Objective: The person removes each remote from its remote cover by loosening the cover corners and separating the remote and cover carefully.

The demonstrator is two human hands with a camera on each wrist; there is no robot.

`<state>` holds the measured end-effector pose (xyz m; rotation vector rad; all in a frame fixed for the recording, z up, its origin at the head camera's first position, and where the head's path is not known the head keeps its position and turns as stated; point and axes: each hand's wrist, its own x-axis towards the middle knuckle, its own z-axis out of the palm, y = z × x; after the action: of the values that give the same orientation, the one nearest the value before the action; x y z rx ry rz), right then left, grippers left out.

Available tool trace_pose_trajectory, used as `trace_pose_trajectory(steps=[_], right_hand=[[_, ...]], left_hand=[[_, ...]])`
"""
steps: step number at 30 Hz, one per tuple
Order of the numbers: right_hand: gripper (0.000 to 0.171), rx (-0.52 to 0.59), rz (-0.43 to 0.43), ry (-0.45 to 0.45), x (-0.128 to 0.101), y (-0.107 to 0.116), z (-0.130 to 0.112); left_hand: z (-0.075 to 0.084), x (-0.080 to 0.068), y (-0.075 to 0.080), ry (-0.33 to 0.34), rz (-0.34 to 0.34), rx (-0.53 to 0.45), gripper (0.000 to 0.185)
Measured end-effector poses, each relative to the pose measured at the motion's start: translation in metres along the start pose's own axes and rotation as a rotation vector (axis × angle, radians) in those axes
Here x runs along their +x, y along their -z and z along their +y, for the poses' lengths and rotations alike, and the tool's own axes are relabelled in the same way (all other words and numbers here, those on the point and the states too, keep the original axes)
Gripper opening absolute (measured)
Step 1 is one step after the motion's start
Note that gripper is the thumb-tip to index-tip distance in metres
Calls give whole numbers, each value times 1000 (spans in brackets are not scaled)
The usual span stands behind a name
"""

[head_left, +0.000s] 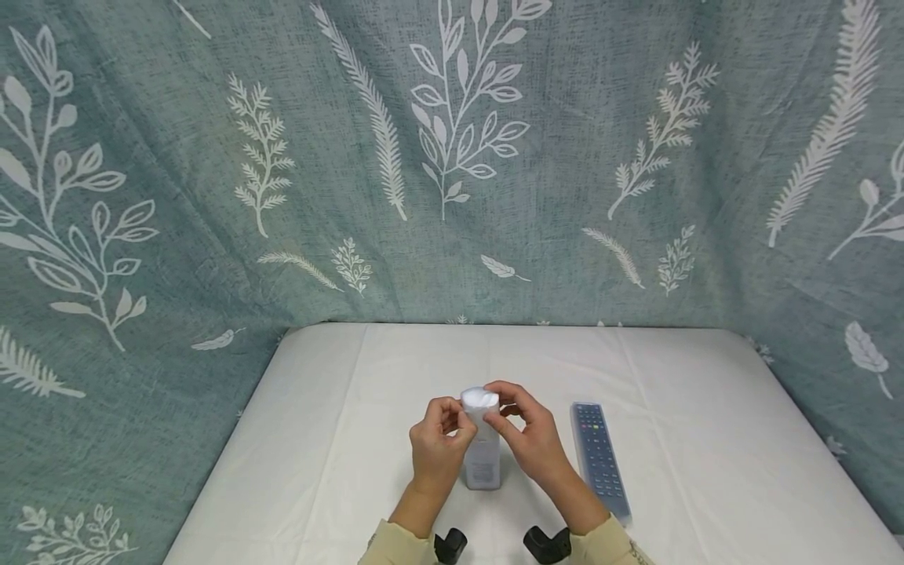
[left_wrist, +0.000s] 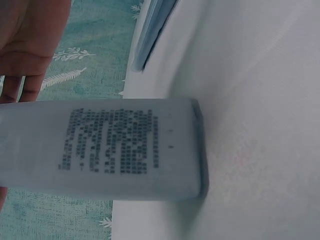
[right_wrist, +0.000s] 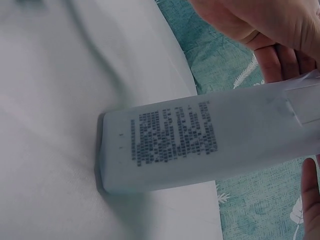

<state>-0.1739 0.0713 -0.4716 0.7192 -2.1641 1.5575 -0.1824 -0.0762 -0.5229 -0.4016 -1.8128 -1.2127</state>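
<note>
Upright on the white table stands a tall pale, flat-sided object [head_left: 483, 455] with a rounded, shiny white top; its exact kind does not show. A block of small dark print covers the lower part of the face toward me, plain in the left wrist view. My left hand [head_left: 439, 443] pinches the left edge of the top between thumb and index finger. On the opposite edge, my right hand [head_left: 530, 431] holds the top with thumb in front and index finger behind. In the right wrist view, right-hand fingers [right_wrist: 310, 187] show beside the object's upper end.
A blue-grey remote control [head_left: 600, 459] with several rows of buttons lies to the right, close to my right forearm. The white-covered table [head_left: 339, 471] ends at a leaf-patterned green curtain [head_left: 452, 259]. Black wrist devices [head_left: 547, 544] sit below both cuffs.
</note>
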Motion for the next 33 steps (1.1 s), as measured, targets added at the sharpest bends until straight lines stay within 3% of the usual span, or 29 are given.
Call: trace_pose_trajectory(steps=[5,9,19,26,33], right_hand=[[33,-3,-14,-2,-2,1,-1],[35,-9,-7,-9,-4,-3,14],[37,-19,7,-31,-7,-5,35],[36,-2,4,2,-8,-5,37],[37,-3,-4,4,-8,-4,36]], left_hand=[[2,1,1,43,18,-21,24],[-1,2,1,30,16,-32,24],[-13,0,7,-168,-95,26,20],[-14,5,8,-299,-96,35,8],[-12,6,10,-340,-104,47,14]])
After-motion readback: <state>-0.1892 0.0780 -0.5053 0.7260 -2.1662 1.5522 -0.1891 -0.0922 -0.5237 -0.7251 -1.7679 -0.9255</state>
